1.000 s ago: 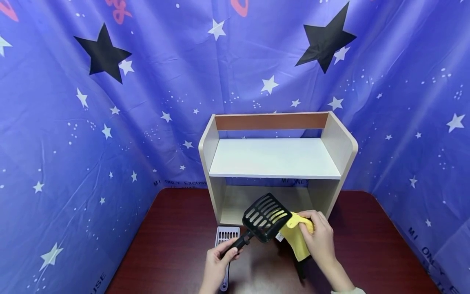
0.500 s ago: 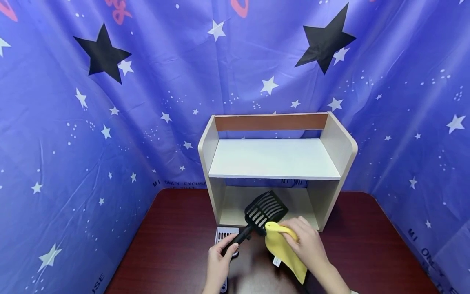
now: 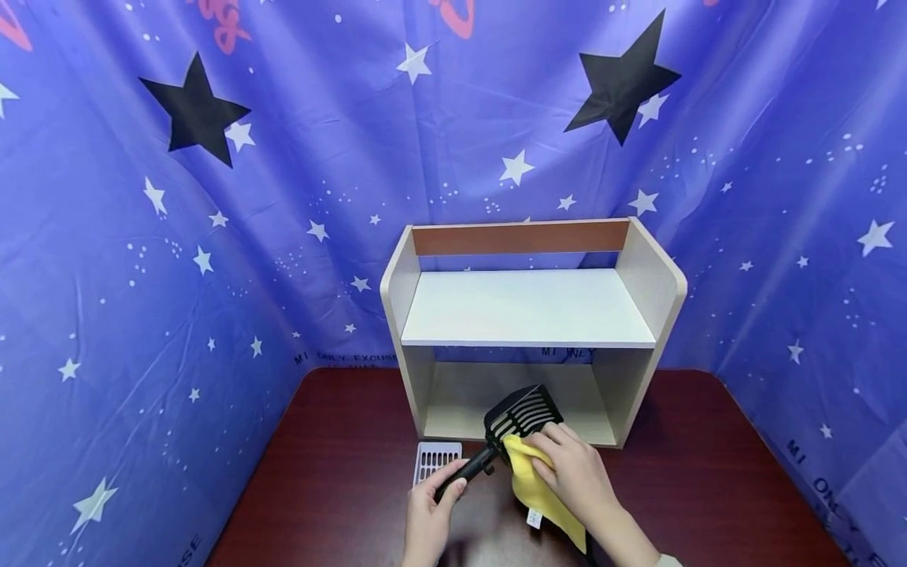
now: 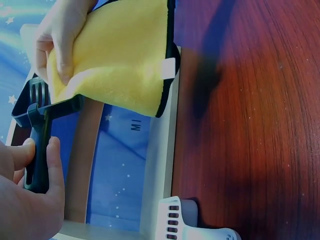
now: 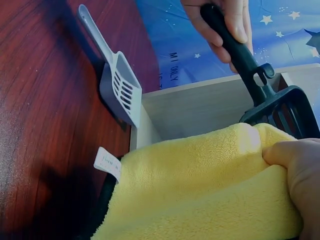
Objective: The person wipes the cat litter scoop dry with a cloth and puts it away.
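Note:
My left hand (image 3: pixel 428 516) grips the handle of a black slotted litter scoop (image 3: pixel 524 411), held tilted over the table in front of the shelf. In the left wrist view, the fingers wrap round the scoop's handle (image 4: pixel 39 160). With my right hand (image 3: pixel 575 472) I pinch a yellow cloth (image 3: pixel 542 496) against the scoop's near edge. Dark trim and a white tag show on the cloth (image 5: pixel 200 185) in the right wrist view, where it hides part of the scoop. Beyond the left hand lies a light grey slotted scoop (image 5: pixel 120 87) on the table.
A two-tier wooden shelf (image 3: pixel 527 307) stands on the dark red table (image 3: pixel 312 472), right behind the black scoop. Blue star-printed curtain (image 3: pixel 319 197) hangs round the back and sides. The grey scoop lies close to the shelf's front left corner.
The right hand has brought the yellow cloth leftward and down across to the black scoop's near edge. The scoop has shifted slightly right and lower, its head tilted differently.

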{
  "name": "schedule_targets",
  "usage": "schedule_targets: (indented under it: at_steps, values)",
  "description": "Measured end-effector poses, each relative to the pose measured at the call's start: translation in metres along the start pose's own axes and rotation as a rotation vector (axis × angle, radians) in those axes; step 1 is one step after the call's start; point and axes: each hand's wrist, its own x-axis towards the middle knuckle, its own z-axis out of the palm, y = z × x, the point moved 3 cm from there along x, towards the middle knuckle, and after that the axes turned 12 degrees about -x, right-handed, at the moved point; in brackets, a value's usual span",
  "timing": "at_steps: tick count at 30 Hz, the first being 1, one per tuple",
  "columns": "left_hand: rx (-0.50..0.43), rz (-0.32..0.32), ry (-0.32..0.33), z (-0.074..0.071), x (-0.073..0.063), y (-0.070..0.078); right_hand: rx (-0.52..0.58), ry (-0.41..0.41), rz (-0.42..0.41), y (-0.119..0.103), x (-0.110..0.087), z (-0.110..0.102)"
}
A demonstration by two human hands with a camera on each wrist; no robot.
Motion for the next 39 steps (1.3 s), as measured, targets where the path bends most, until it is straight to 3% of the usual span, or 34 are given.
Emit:
schedule_targets:
  at_steps: [11, 23, 32, 39]
  values:
    - [0.021, 0.061, -0.01, -0.006, 0.0, 0.002, -0.054, 0.0, 0.027, 0.021, 0.001, -0.001]
    - [-0.009, 0.025, -0.062, -0.016, -0.001, 0.0, -0.082, 0.03, 0.034, 0.04, -0.002, -0.005]
    - [0.003, -0.001, -0.054, -0.021, 0.002, 0.001, -0.081, 0.055, 0.069, 0.049, -0.002, -0.006]
    - [0.083, 0.053, 0.0, -0.031, -0.003, 0.001, -0.059, 0.045, 0.143, 0.056, -0.007, -0.012]
